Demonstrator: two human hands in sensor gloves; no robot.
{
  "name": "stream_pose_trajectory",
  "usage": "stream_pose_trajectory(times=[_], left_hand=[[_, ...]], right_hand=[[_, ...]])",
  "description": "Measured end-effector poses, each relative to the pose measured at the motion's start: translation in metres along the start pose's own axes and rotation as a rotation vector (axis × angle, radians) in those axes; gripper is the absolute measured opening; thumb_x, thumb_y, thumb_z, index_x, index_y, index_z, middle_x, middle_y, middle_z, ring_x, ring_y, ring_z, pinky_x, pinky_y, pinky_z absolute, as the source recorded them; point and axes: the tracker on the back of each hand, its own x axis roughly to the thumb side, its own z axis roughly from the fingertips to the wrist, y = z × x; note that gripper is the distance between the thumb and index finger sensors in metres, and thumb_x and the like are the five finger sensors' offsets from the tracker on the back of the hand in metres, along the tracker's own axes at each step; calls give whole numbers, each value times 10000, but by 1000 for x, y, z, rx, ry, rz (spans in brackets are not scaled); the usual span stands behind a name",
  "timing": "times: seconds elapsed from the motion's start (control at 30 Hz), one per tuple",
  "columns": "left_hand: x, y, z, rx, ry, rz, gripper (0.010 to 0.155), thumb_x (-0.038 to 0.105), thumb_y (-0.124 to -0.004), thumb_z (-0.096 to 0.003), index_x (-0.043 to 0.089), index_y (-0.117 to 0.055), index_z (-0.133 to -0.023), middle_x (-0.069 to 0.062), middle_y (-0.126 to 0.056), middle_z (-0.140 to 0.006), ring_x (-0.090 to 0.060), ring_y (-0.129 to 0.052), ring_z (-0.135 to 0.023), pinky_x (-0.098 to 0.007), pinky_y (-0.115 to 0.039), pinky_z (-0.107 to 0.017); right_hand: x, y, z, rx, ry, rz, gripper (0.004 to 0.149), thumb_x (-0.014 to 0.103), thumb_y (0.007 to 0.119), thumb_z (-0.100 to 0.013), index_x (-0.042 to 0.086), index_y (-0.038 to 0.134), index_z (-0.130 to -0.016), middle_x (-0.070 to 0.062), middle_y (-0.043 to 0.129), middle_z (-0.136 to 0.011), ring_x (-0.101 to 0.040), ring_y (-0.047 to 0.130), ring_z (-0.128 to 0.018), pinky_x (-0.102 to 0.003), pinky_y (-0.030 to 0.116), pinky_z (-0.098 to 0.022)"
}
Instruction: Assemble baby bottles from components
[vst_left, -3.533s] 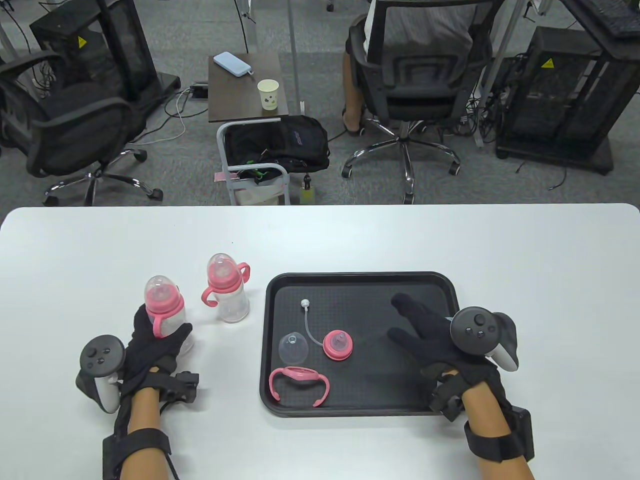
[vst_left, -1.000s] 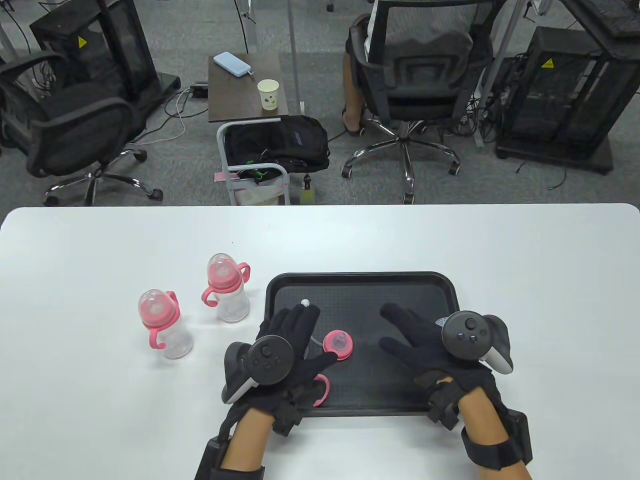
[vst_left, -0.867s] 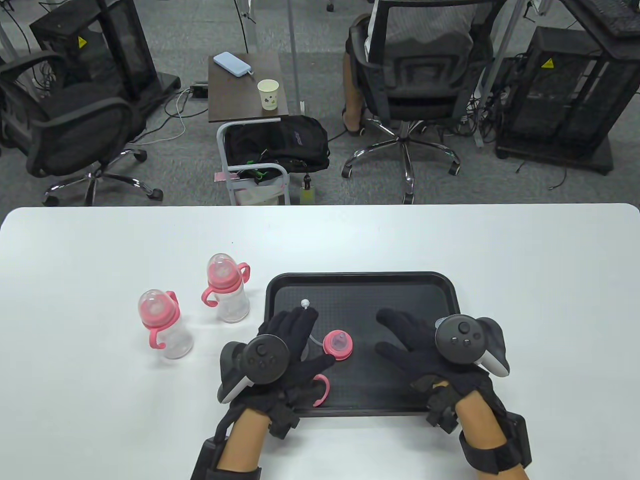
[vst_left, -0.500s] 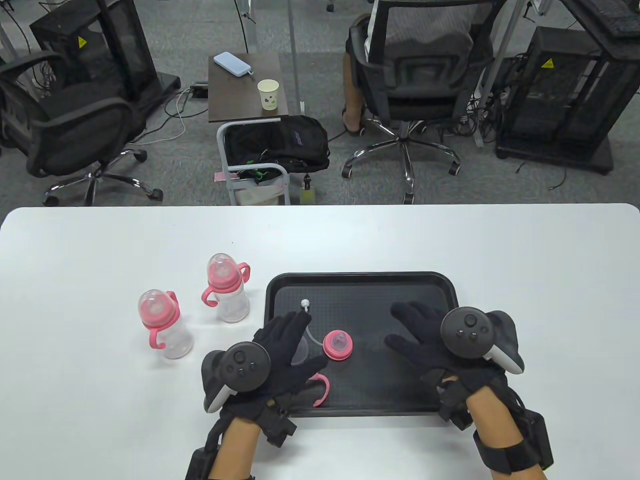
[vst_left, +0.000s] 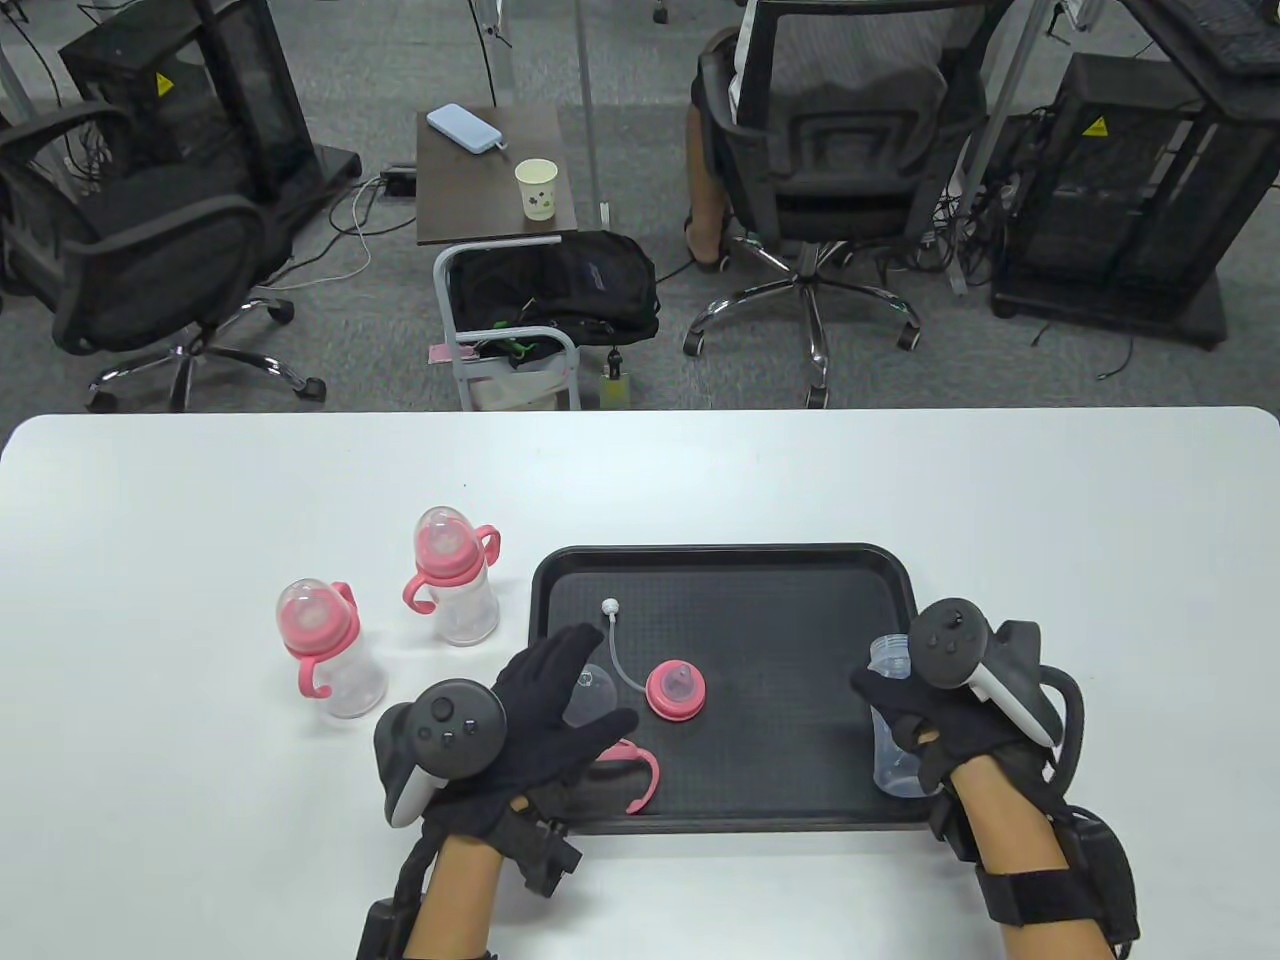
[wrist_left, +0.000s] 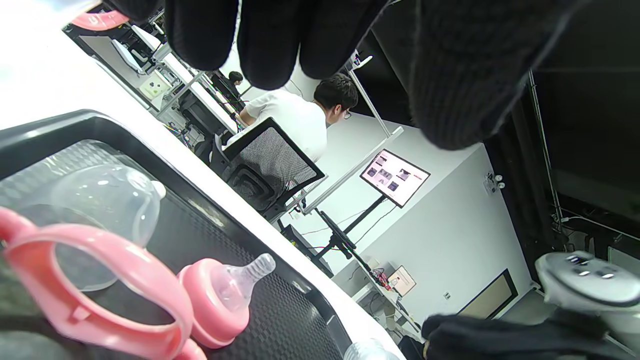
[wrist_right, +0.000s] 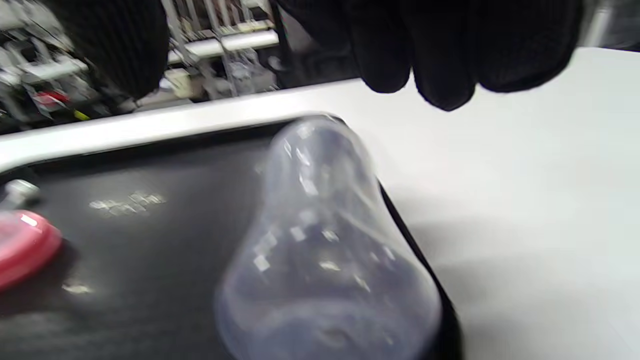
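Observation:
My right hand (vst_left: 915, 712) grips a clear bottle body (vst_left: 893, 765) and holds it upright at the right edge of the black tray (vst_left: 730, 560). In the right wrist view the bottle body (wrist_right: 325, 250) is blurred below my fingers (wrist_right: 440, 55). My left hand (vst_left: 548, 700) is open with fingers spread, hovering over a clear dome cap (vst_left: 597, 690) and a pink handle ring (vst_left: 640, 775). A pink nipple collar (vst_left: 677, 690) and a thin straw with a white end (vst_left: 610, 606) lie mid-tray. In the left wrist view my fingers (wrist_left: 270, 45) hang apart above the cap (wrist_left: 105, 195), the ring (wrist_left: 115, 280) and the collar (wrist_left: 225, 300).
Two assembled bottles with pink collars and clear caps stand on the white table left of the tray, one nearer (vst_left: 325, 650) and one farther (vst_left: 455, 575). Office chairs, a small side table and racks stand on the floor beyond the table's far edge.
My right hand has closed around the bottle body and brought it upright at the tray's right edge. My left hand has drawn back toward the near left, uncovering part of the cap.

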Motion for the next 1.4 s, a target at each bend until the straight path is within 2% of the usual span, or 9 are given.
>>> stream_pose_trajectory(times=[0.17, 0.27, 0.4, 0.53, 0.73, 0.83, 1.13, 1.33, 1.4], left_hand=[[-2, 1, 1, -7, 8, 24, 883, 690, -831, -471, 261, -535, -1184, -103, -624, -1193, -468, -630, -1069, -655, -495, -753], [-4, 2, 1, -8, 13, 28, 883, 690, -831, -472, 260, -535, -1184, -103, -625, -1192, -469, -631, -1068, -653, -497, -753], [-8, 3, 1, -2, 25, 42, 882, 689, -831, -473, 257, -536, -1184, -104, -625, -1191, -470, -630, -1066, -652, -497, -753], [-8, 2, 1, -8, 31, 35, 883, 690, -830, -473, 256, -538, -1184, -106, -628, -1190, -470, -631, -1066, -654, -496, -751], [-8, 2, 1, -11, 45, 33, 879, 692, -828, -472, 258, -544, -1182, -105, -628, -1190, -471, -630, -1066, -654, -496, -752], [-8, 3, 1, -14, 54, 32, 877, 691, -828, -474, 255, -549, -1181, -110, -629, -1189, -474, -628, -1065, -654, -496, -751], [-12, 5, 2, -15, 92, 8, 876, 692, -826, -475, 253, -552, -1182, -112, -627, -1190, -477, -626, -1065, -655, -491, -752], [-14, 6, 2, -24, 117, -4, 873, 694, -822, -476, 252, -556, -1180, -114, -630, -1189, -478, -627, -1064, -655, -490, -752], [-15, 6, 2, -25, 122, -9, 873, 695, -819, -476, 250, -558, -1180, -114, -635, -1187, -478, -629, -1062, -655, -486, -753]], right_hand=[[-4, 25, -9, 83, 166, 27, 1071, 729, 720, -519, -85, 371, -1122, -377, 592, -1082, -582, 808, -803, -630, 767, -474], [-2, 39, -12, 114, 237, 110, 1076, 737, 745, -507, -74, 391, -1120, -354, 627, -1067, -550, 853, -768, -582, 806, -444], [0, 50, -14, 66, 275, 114, 1017, 715, 798, -498, -48, 489, -1095, -307, 727, -1000, -489, 934, -674, -511, 856, -390], [5, 50, -11, 37, 266, 121, 955, 665, 828, -516, -33, 511, -1085, -313, 724, -1004, -479, 955, -645, -444, 888, -321], [2, 39, -3, -56, 196, 87, 940, 649, 848, -512, -23, 516, -1080, -294, 749, -977, -483, 950, -665, -456, 896, -318], [-1, 28, 2, -105, 133, -9, 941, 644, 861, -506, -18, 518, -1079, -288, 761, -965, -489, 950, -665, -464, 895, -319], [6, 13, 20, -278, -139, -197, 940, 635, 892, -486, -1, 526, -1074, -262, 780, -955, -508, 949, -680, -487, 897, -337], [16, 12, 30, -296, -269, -308, 945, 609, 914, -480, 4, 501, -1077, -263, 752, -978, -525, 923, -728, -526, 889, -377], [17, 13, 32, -306, -303, -335, 1007, 610, 960, -420, 2, 495, -1076, -270, 742, -981, -526, 916, -742, -538, 891, -381]])
